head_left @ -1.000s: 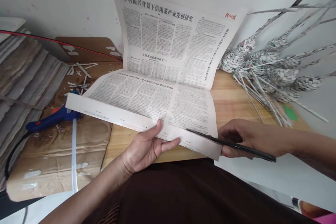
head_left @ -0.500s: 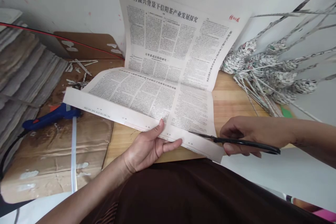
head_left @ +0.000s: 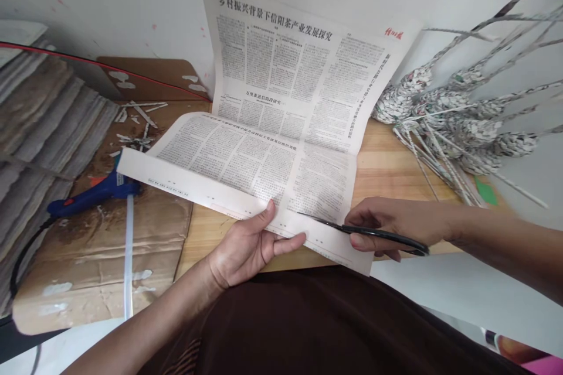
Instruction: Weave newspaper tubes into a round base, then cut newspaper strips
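Note:
A newspaper sheet [head_left: 281, 64] leans against the wall at the back, and its lower part lies bent toward me with the near edge folded over. My left hand [head_left: 257, 244] pinches this folded edge near its middle, thumb on top and fingers beneath. Black-handled scissors [head_left: 385, 237] are in my right hand [head_left: 380, 225], at the right part of the fold. Their blades lie along the crease, pointing left toward my left thumb. Right of the blades, the folded strip's end hangs past the table edge.
A blue glue gun [head_left: 94, 190] with a long glue stick rests on brown cardboard [head_left: 162, 246] at left, near paper scraps [head_left: 143, 117]. Stacked newspapers [head_left: 53, 111] stand at far left. Woven paper pieces with twigs [head_left: 466, 111] lie at back right on the wooden table [head_left: 382, 158].
My right hand and the scissors have moved left along the fold, farther into the newspaper. My left hand keeps its hold at the same spot. The view has shifted slightly.

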`<state>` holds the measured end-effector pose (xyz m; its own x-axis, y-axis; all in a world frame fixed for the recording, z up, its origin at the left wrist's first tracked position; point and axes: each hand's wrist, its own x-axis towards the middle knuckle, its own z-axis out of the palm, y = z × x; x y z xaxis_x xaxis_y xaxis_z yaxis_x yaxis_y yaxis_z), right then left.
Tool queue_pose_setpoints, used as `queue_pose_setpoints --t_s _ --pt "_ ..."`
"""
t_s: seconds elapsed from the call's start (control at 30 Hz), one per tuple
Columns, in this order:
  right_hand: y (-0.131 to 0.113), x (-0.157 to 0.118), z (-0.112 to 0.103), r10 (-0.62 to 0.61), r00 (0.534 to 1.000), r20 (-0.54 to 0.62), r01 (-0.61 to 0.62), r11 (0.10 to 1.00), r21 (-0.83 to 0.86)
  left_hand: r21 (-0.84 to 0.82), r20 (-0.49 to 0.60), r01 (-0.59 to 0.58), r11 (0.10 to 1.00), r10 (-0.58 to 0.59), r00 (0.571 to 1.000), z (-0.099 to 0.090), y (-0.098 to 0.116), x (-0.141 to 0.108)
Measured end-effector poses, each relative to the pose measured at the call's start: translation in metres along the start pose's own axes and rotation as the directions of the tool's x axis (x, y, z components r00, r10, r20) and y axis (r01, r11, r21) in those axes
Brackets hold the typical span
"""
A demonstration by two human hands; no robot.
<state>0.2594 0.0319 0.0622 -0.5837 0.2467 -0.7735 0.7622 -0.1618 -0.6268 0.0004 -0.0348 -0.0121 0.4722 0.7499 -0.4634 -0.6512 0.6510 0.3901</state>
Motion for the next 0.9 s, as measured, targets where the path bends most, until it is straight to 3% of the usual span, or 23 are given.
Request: queue_pose_setpoints --t_s 0.33,0.9 --pt "0.000 0.003 0.014 -0.038 0.996 -0.078 0.044 0.996 0.077 -0.043 -0.002 0.014 0.999 -0.014 1.000 0.001 0.001 0.001" --pt "0.003 0.003 0.019 -0.032 0.994 -0.108 0.046 0.990 0.130 -0.060 0.023 0.043 0.997 -0.042 0.999 -0.002 0.002 -0.001"
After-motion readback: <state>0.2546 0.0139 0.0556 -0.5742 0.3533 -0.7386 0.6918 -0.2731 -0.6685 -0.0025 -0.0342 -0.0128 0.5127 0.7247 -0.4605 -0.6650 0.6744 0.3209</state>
